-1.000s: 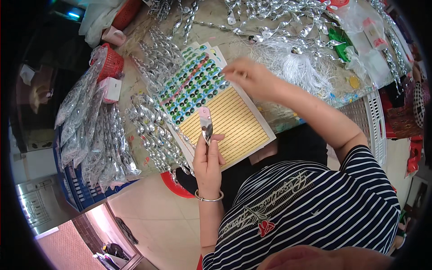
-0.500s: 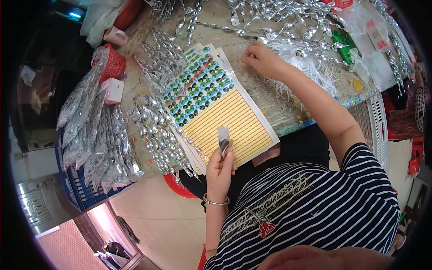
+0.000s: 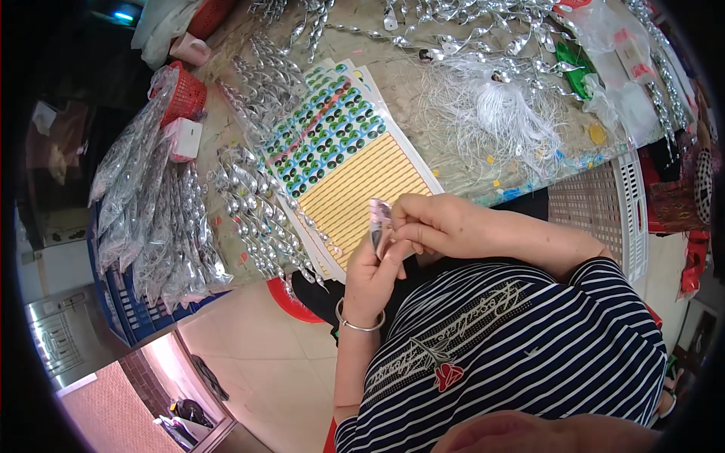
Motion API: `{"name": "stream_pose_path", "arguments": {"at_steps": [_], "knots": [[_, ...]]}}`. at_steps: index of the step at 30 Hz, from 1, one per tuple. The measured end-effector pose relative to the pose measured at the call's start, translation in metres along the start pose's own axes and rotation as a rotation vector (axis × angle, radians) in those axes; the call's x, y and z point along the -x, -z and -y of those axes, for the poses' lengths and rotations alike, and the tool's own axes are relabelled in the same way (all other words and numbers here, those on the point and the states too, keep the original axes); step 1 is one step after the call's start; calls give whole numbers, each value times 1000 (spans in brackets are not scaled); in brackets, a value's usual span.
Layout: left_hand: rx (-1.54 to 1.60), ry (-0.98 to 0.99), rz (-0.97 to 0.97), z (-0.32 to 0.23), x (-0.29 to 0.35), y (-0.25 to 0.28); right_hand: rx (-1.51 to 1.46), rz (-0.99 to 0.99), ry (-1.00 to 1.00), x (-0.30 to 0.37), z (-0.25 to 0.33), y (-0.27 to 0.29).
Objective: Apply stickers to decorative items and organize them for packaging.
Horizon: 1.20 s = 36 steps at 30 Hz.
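Head view: the left hand [image 3: 375, 273] pinches a small silvery lure [image 3: 378, 220] upright, just off the table's [image 3: 423, 83] near edge, below the yellow end of the sticker sheet [image 3: 343, 151]. The right hand [image 3: 432, 223] has its fingertips closed on the lure's top. Whether a sticker sits under them, I cannot tell. Risk as I judge it: the slick piece could twist or slip from either pinch and drop to the floor. Containers: the red basket [image 3: 183, 94] at the far left looks empty from here; clear bags [image 3: 136, 189] hold more silver pieces; the white crate [image 3: 604, 204] on the right shows only its side.
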<state>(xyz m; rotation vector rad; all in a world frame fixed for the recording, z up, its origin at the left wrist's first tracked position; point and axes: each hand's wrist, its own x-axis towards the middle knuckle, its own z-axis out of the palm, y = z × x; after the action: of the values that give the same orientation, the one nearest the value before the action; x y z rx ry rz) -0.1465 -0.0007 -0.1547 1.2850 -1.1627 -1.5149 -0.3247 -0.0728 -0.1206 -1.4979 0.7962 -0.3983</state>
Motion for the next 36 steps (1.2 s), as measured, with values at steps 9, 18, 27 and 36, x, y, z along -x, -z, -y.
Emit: {"name": "stream_pose_path", "arguments": {"at_steps": [9,18,27,36], "knots": [[-27,100,-262,-11,8,4,-76,-74,1,1,-17,12],[-13,37,-361,-15,14,25,-226,-242,3,10,-12,32],[-54,49,-364,-11,10,20,525,-406,269,-7,-29,21],[-2,94,-294,-4,14,26,293,-54,132,-20,-15,-24]]}}
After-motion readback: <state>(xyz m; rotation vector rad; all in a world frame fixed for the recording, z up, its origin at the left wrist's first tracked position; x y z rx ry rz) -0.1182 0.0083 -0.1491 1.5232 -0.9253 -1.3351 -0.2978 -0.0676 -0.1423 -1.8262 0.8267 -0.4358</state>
